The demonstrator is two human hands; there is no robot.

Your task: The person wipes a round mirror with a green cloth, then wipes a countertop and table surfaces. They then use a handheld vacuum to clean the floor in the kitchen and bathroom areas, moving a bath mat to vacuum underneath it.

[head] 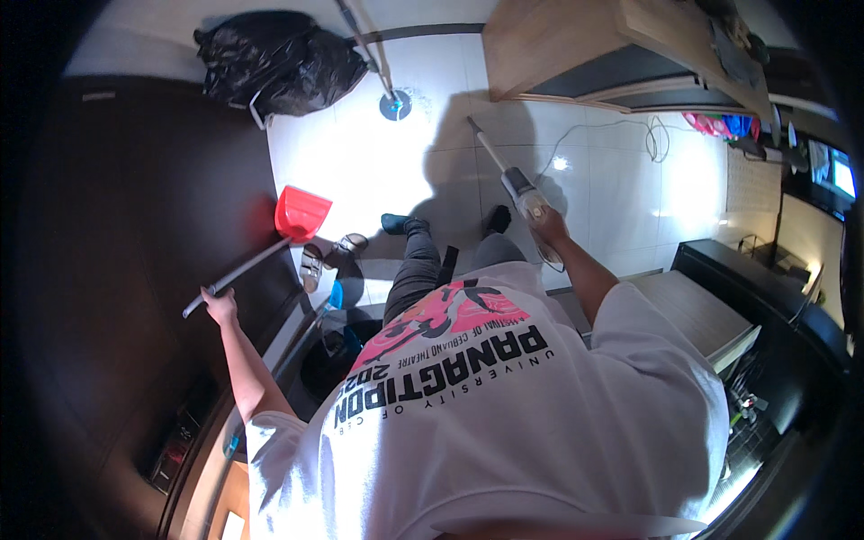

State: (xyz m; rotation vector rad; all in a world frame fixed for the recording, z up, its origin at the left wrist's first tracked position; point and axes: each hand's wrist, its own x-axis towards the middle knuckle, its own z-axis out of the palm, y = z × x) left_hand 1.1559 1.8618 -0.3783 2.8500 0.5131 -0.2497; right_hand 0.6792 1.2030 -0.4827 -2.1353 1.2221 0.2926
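Out to the left, my left hand grips the grey pole handle of a long-handled red dustpan. The pan hangs or rests beside a dark brown door panel; whether it touches the floor I cannot tell. My right hand is closed around the body of a corded stick vacuum cleaner, white and grey. Its tube slants forward and left, ending in a narrow dark nozzle close to the white tiled floor. Part of the vacuum's rear is hidden behind my right hand and forearm.
Ahead are a black garbage bag, a mop with a round head and a wooden cabinet. The power cord loops across the floor. Shoes and a black bin are at left, a drawer unit at right.
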